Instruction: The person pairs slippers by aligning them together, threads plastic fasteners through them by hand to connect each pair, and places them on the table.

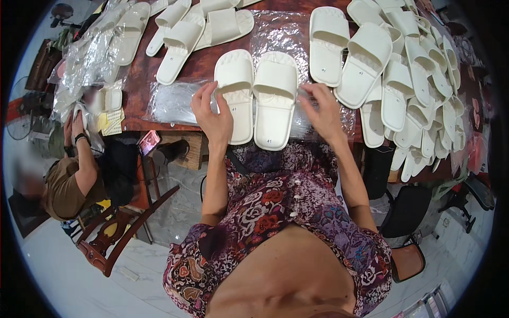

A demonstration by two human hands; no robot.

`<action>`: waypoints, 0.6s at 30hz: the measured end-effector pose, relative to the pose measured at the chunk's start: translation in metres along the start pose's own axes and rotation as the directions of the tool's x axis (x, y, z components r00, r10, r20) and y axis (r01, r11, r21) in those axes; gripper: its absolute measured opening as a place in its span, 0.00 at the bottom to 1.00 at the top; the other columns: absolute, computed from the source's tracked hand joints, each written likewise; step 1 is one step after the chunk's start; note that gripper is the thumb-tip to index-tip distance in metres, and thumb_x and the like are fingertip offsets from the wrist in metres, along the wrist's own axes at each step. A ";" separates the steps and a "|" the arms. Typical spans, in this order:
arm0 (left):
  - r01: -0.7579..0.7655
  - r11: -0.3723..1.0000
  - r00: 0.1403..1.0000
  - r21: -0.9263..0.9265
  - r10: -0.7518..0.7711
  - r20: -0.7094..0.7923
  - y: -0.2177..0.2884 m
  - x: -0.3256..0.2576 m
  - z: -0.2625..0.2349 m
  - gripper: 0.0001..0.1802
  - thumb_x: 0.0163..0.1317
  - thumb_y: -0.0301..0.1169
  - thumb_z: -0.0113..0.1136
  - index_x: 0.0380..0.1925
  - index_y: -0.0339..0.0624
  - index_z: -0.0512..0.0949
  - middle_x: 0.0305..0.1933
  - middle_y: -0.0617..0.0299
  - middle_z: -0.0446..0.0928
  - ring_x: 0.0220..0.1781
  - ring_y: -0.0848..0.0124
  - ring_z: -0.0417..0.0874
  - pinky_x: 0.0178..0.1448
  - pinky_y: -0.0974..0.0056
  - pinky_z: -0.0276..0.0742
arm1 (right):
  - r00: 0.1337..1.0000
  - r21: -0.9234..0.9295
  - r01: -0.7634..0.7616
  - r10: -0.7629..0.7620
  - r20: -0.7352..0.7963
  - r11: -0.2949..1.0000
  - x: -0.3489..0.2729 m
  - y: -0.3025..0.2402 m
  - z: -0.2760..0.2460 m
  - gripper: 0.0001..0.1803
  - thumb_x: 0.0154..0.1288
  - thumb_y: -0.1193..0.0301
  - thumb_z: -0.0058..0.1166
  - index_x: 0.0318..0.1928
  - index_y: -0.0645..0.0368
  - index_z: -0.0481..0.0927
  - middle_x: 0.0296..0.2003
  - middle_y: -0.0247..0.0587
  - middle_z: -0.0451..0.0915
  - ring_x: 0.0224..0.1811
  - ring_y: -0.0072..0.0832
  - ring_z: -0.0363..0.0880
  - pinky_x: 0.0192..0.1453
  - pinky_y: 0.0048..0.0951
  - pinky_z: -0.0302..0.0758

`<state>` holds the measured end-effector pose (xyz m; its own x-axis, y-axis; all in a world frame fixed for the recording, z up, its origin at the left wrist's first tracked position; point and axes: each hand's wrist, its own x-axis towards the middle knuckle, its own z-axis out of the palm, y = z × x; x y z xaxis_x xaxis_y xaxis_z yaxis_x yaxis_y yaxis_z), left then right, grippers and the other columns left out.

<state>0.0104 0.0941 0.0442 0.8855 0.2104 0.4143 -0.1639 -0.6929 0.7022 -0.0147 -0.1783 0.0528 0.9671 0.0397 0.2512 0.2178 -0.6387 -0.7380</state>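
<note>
A pair of white open-toe slippers lies side by side in front of me at the table's near edge: the left slipper (233,79) and the right slipper (275,79), straps away from me. My left hand (213,116) is at the outer edge of the left slipper, fingers loosely bent and thumb apart; whether it touches the slipper I cannot tell. Just off the outer side of the right slipper is my right hand (322,112), its fingers curved and apart with nothing in them. Clear plastic bags (175,103) lie flat beside my left hand, and clear plastic film (278,29) spreads behind the pair.
A big heap of white slippers (408,74) covers the table's right side. More loose slippers (183,40) lie at the far left, beside plastic-wrapped ones (101,53). Another person (71,180) works at the left end near a wooden chair (114,244). A black chair (405,212) stands right.
</note>
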 end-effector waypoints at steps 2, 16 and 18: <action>-0.054 0.999 0.998 0.005 0.054 -0.029 0.007 -0.003 0.003 0.17 0.62 0.20 0.59 0.52 0.41 0.81 0.52 0.49 0.76 0.56 0.52 0.75 0.60 0.52 0.71 | 0.999 -0.012 0.040 -0.040 0.018 0.999 -0.002 -0.008 0.002 0.18 0.66 0.65 0.63 0.51 0.62 0.80 0.43 0.47 0.80 0.44 0.42 0.81 0.48 0.39 0.77; -0.174 0.984 0.957 0.026 0.163 0.240 0.031 -0.027 0.039 0.27 0.57 0.31 0.70 0.54 0.31 0.73 0.48 0.45 0.74 0.49 0.50 0.74 0.55 0.50 0.70 | 0.995 0.089 0.029 -0.020 -0.095 0.996 -0.009 -0.011 0.024 0.18 0.64 0.72 0.63 0.51 0.64 0.76 0.39 0.49 0.77 0.41 0.43 0.80 0.46 0.39 0.77; -0.157 0.987 0.954 0.016 0.148 0.259 0.030 -0.025 0.040 0.28 0.57 0.33 0.71 0.54 0.31 0.73 0.47 0.44 0.74 0.51 0.46 0.71 0.56 0.48 0.67 | 0.998 0.106 -0.022 0.028 -0.057 0.994 -0.008 -0.011 0.015 0.17 0.65 0.72 0.63 0.51 0.64 0.77 0.41 0.50 0.77 0.42 0.44 0.81 0.47 0.39 0.77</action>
<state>0.0007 0.0402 0.0319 0.9337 -0.0803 0.3490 -0.2940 -0.7285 0.6188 -0.0234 -0.1599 0.0498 0.9639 -0.0218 0.2654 0.2094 -0.5540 -0.8058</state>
